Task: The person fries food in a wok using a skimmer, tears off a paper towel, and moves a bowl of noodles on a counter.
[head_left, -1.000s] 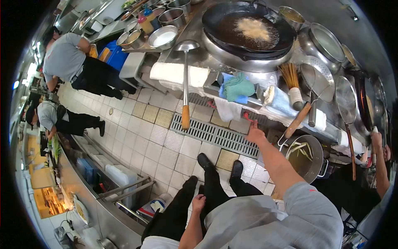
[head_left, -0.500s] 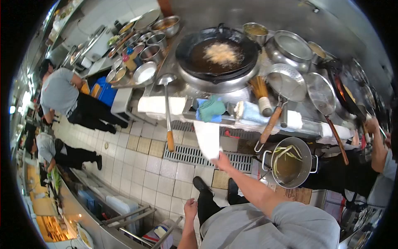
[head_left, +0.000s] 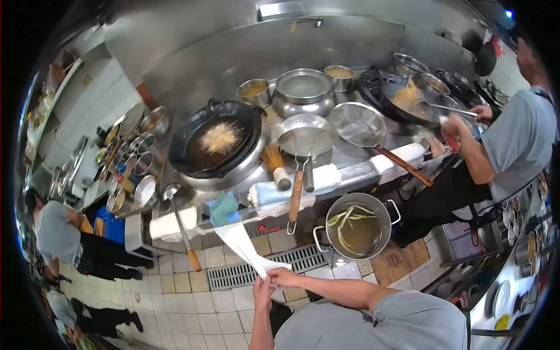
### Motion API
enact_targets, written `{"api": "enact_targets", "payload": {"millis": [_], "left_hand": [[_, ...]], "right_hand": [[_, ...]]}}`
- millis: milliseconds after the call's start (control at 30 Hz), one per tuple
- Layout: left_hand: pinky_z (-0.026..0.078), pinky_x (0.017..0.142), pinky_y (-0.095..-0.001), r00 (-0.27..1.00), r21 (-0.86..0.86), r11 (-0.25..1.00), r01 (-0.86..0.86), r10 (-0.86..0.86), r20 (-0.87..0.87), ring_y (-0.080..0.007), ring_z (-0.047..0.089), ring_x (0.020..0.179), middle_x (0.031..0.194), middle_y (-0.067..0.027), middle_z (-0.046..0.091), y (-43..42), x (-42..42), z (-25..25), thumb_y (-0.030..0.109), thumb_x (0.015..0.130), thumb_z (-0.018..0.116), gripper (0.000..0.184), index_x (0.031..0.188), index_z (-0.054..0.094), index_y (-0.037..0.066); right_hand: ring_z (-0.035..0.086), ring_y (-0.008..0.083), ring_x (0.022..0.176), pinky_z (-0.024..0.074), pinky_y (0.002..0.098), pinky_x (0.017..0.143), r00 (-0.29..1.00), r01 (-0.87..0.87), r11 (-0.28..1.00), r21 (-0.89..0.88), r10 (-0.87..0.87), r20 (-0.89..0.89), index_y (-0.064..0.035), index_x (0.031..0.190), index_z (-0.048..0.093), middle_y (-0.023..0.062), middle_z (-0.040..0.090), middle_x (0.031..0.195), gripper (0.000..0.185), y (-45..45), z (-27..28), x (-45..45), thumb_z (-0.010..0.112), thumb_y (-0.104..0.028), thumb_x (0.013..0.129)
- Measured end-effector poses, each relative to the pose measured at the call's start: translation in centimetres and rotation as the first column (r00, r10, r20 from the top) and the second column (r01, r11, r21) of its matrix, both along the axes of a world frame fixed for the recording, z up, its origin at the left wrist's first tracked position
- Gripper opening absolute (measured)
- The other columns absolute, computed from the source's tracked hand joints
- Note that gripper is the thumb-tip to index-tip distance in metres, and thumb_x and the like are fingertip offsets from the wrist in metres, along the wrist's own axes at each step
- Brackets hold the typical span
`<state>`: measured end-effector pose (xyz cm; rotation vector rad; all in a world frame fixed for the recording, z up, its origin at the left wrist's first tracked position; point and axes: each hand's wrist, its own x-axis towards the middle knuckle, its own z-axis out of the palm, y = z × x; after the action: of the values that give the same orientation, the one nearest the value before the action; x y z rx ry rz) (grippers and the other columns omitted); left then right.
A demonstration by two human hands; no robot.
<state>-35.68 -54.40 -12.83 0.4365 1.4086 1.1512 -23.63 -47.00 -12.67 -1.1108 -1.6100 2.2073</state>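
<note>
A long white cloth (head_left: 238, 244) hangs between the counter's front edge and my hands. Its top end meets a green and blue cloth (head_left: 224, 209) on the edge. My right hand (head_left: 284, 277) is closed around the lower end, and a corner sticks out past the fingers. Pressed close beside it, my left hand (head_left: 263, 287) pinches the same end. Above the counter sits a black wok (head_left: 181, 149) of dark oil with pale golden food (head_left: 221, 137) frying in it. A ladle (head_left: 179, 219) with a wooden handle leans over the edge to the left.
A bamboo brush (head_left: 273, 163), a perforated strainer (head_left: 303, 137) and a mesh skimmer (head_left: 356, 123) lie on the counter (head_left: 356, 172). Below stands a large pot (head_left: 388, 230) with scallions in liquid. At right a co-worker (head_left: 513, 134) tends another wok. Two more people stand far left.
My left hand has come up to join my right hand at the cloth's lower end. The view has turned right, showing more of the co-worker and the second wok.
</note>
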Motion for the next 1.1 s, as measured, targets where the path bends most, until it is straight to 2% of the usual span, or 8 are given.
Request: {"api": "enact_targets", "payload": {"millis": [100,233,333,400,633,833,933,1100], "left_hand": [[0.043,0.057,-0.023,0.998,0.085,0.995,-0.042,0.045,-0.034,-0.0107,0.055,0.069,0.083,-0.0054,0.057,-0.2,0.8,0.4,0.005,0.082,0.05,0.026,0.108,0.048,0.005],[0.044,0.064,-0.0271,0.971,0.088,0.995,-0.037,0.057,-0.234,-0.0167,0.054,0.073,0.086,-0.0081,0.056,-0.8,-0.8,-1.0,-0.003,0.075,0.043,0.035,0.11,0.044,-0.003],[0.044,0.067,-0.0282,0.938,0.116,0.977,-0.18,0.206,-0.277,-0.0173,0.053,0.075,0.087,-0.0111,0.055,-1.0,-1.4,0.3,-0.001,0.074,0.038,0.032,0.105,0.047,-0.004],[0.042,0.067,-0.0308,0.886,0.109,0.986,-0.124,0.159,-0.435,-0.019,0.051,0.074,0.085,-0.012,0.054,-1.2,-3.7,-2.3,0.002,0.074,0.035,0.032,0.102,0.048,-0.005],[0.04,0.078,-0.0375,0.614,-0.031,0.996,0.082,-0.075,-0.786,-0.0352,0.052,0.093,0.092,-0.0223,0.054,-1.5,-2.0,1.9,0.006,0.071,0.05,0.042,0.11,0.04,-0.005],[0.04,0.081,-0.0398,0.492,-0.016,0.992,0.125,-0.075,-0.867,-0.0404,0.051,0.092,0.096,-0.0255,0.053,-1.9,-2.2,-3.0,-0.001,0.069,0.048,0.05,0.117,0.033,-0.004],[0.04,0.079,-0.0429,0.488,-0.052,0.992,0.113,-0.101,-0.867,-0.0422,0.052,0.09,0.094,-0.0274,0.053,-1.9,-2.1,-3.0,-0.002,0.069,0.046,0.051,0.118,0.031,-0.003],[0.04,0.075,-0.0468,0.432,-0.102,0.985,0.14,-0.153,-0.889,-0.0441,0.052,0.086,0.09,-0.0298,0.054,-2.1,-1.0,0.0,-0.002,0.07,0.045,0.051,0.118,0.027,-0.001]], "right_hand": [[0.051,0.0087,0.086,0.0452,0.0235,0.062,0.98,-0.001,0.99,-0.141,-0.027,-0.197,-0.0067,0.12,0.045,0.0027,0.056,0.102,0.04,-1.9,0.7,1.4,0.051,-0.011,0.081],[0.053,0.0097,0.085,0.0461,0.0236,0.062,0.991,0.054,0.99,-0.13,-0.069,-0.116,-0.0069,0.121,0.044,0.0032,0.057,0.102,0.041,-2.7,0.5,3.1,0.051,-0.012,0.081],[0.056,0.0136,0.084,0.0468,0.0265,0.064,0.992,-0.009,0.996,0.093,-0.002,0.123,-0.0066,0.114,0.05,0.0068,0.059,0.098,0.038,-2.3,-0.9,6.2,0.054,-0.016,0.078],[0.059,0.0223,0.084,0.0471,0.0321,0.068,0.971,-0.053,0.822,0.567,-0.091,0.223,-0.0062,0.106,0.055,0.0121,0.06,0.094,0.035,-2.4,-7.1,8.6,0.055,-0.022,0.075],[0.055,0.0325,0.091,0.0442,0.0406,0.078,0.731,-0.212,0.854,0.474,-0.183,0.657,-0.0068,0.098,0.059,0.0169,0.059,0.095,0.034,-4.9,-10.3,19.3,0.053,-0.021,0.068],[0.055,0.0322,0.094,0.0443,0.039,0.081,0.518,-0.144,0.969,0.202,-0.1,0.849,-0.004,0.091,0.061,0.0199,0.057,0.1,0.033,-8.8,-15.1,25.7,0.055,-0.023,0.065],[0.055,0.0313,0.095,0.0442,0.0379,0.082,0.538,-0.072,0.986,0.148,-0.086,0.839,-0.0042,0.089,0.061,0.0196,0.058,0.098,0.033,-10.2,-12.8,26.4,0.057,-0.026,0.064],[0.055,0.0311,0.094,0.0443,0.0379,0.081,0.622,-0.155,0.963,0.222,-0.08,0.779,-0.004,0.089,0.061,0.0186,0.059,0.096,0.035,-10.2,-18.3,26.0,0.057,-0.028,0.065]]}}
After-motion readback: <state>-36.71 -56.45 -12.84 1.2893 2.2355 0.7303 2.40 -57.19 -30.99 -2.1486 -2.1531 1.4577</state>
